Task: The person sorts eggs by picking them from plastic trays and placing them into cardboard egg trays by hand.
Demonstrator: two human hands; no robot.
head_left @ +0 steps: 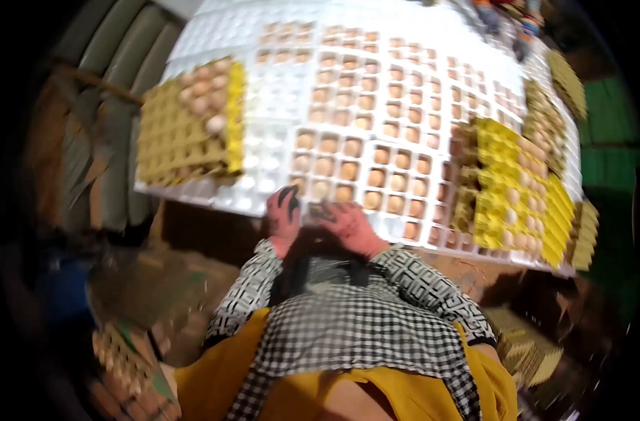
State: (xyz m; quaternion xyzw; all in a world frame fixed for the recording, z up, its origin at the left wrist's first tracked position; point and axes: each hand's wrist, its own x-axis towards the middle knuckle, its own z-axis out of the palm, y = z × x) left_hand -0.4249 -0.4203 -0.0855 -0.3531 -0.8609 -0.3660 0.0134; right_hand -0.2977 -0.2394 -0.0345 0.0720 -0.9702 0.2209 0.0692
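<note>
White moulded trays (253,203) cover the table, many of their pockets holding brown eggs (325,166). My left hand (285,219), in a pinkish-red glove with dark fingertips, is at the front edge of the trays. Its fingers look bent, but blur hides whether they grip anything. Just to its right, my right hand (353,228), gloved alike, has its fingers stretched leftward over the tray edge, close below the front row of eggs. I make out no egg in it.
A stack of egg cartons (169,133) with loose eggs on top stands at left. Yellow cartons (494,186) with eggs stand at right. Another person's hand (522,43) shows blurred at the far edge. More cartons (520,347) are stacked low at right.
</note>
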